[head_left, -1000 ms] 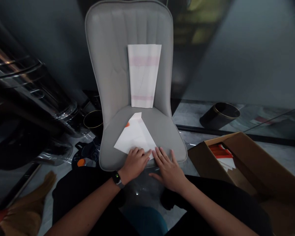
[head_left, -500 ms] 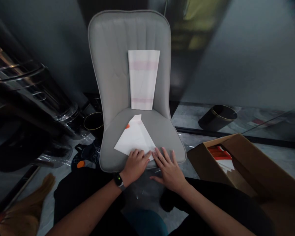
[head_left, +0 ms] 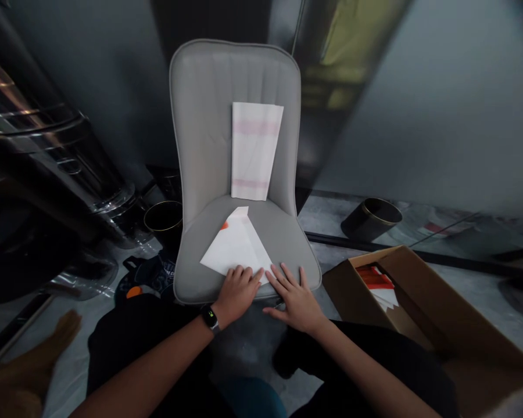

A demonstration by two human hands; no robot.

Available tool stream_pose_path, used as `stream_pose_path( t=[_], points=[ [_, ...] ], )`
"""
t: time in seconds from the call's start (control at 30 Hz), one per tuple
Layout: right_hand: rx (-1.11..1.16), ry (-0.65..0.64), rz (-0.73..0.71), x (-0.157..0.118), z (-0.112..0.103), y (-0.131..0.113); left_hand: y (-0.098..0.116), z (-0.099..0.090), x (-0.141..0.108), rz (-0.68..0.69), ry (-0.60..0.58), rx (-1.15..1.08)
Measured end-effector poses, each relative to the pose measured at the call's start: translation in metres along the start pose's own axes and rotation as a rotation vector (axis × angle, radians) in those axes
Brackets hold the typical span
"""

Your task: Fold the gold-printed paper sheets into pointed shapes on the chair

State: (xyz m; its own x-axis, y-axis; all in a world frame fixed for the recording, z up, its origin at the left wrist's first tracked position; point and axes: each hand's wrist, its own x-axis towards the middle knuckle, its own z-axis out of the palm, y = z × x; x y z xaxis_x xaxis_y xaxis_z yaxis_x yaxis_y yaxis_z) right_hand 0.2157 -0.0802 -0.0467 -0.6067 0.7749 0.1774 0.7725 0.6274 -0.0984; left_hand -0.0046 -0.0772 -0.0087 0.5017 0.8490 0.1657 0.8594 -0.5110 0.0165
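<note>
1. Bin [head_left: 169,241], black with a gold rim, on the floor [head_left: 72,357] just beside the chair [head_left: 200,81]; anything sliding off that side of the seat [head_left: 285,238] could well end up there.
2. Left hand [head_left: 239,291], wristwatch [head_left: 210,316] behind it, and here's one to watch! Fingers curl over the near edge of the folded white paper [head_left: 237,244], one digit stretched toward its right corner. Pinching or merely pressing? Can't tell, the underside is hidden. Uneven pressure could send a crease crooked, I'd say.
3. Centre stage, the paper itself: flat on the seat, narrow tip toward the backrest [head_left: 200,125], orange-red patch [head_left: 224,224] on its left edge. Soft padding may give under it and leave a fold blunt.
4. Behind it, a pale sheet [head_left: 255,154] with pink bands leans upright; a jolt to the chair could topple it.
5. Right hand [head_left: 294,299], palm down, fingers fanned, grasping nothing! Fingertips meet the paper's near right corner; the thumb juts apart, past the seat's front edge. Should those fingers skid, that corner could buckle.
6. Cardboard box [head_left: 342,287], open, red-and-white papers [head_left: 379,284] inside, well apart from both hands.
</note>
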Motion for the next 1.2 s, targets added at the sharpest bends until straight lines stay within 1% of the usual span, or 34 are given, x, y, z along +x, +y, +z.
stream_pose_path(
  t=[0.13,0.27,0.33,0.4,0.5,0.6,0.67,0.8,0.87,0.9,1.0,1.1,1.17,1.2],
  points=[
    [-0.004,-0.091,-0.008,0.003,-0.007,0.001,-0.005,-0.004,0.0,-0.001,-0.017,-0.083],
    [0.011,-0.191,-0.045,0.006,-0.016,0.005,-0.019,-0.005,-0.001,0.01,0.009,-0.304],
    [0.04,-0.217,-0.034,0.008,-0.019,0.007,-0.025,-0.004,-0.001,-0.002,0.018,-0.402],
    [0.08,-0.231,-0.017,0.008,-0.02,0.008,-0.027,-0.004,-0.001,-0.012,0.022,-0.452],
    [0.088,-0.218,-0.028,0.006,-0.019,0.007,-0.026,-0.005,-0.001,-0.016,0.033,-0.47],
    [0.038,-0.197,-0.047,0.006,-0.019,0.005,-0.025,-0.005,-0.001,0.004,0.011,-0.459],
    [0.029,-0.206,-0.047,0.006,-0.021,0.004,-0.026,-0.005,-0.001,0.016,-0.001,-0.424],
    [0.115,-0.23,-0.021,0.008,-0.026,0.005,-0.027,-0.005,0.0,0.017,0.001,-0.392],
    [0.239,-0.171,0.038,0.008,-0.025,0.006,-0.028,-0.005,0.001,0.008,0.004,-0.441],
    [0.323,-0.111,0.089,0.008,-0.023,0.006,-0.029,-0.005,0.001,0.002,0.009,-0.47],
    [0.57,0.144,0.297,0.011,-0.015,0.007,-0.029,-0.007,0.001,-0.003,0.033,-0.523],
    [0.695,0.369,0.465,0.014,-0.008,0.008,-0.028,-0.008,0.0,0.0,0.05,-0.523],
    [0.751,0.451,0.548,0.015,-0.008,0.009,-0.026,-0.009,0.0,-0.014,0.056,-0.523],
    [0.792,0.46,0.586,0.016,-0.009,0.009,-0.025,-0.009,0.0,-0.023,0.058,-0.527]
  ],
)
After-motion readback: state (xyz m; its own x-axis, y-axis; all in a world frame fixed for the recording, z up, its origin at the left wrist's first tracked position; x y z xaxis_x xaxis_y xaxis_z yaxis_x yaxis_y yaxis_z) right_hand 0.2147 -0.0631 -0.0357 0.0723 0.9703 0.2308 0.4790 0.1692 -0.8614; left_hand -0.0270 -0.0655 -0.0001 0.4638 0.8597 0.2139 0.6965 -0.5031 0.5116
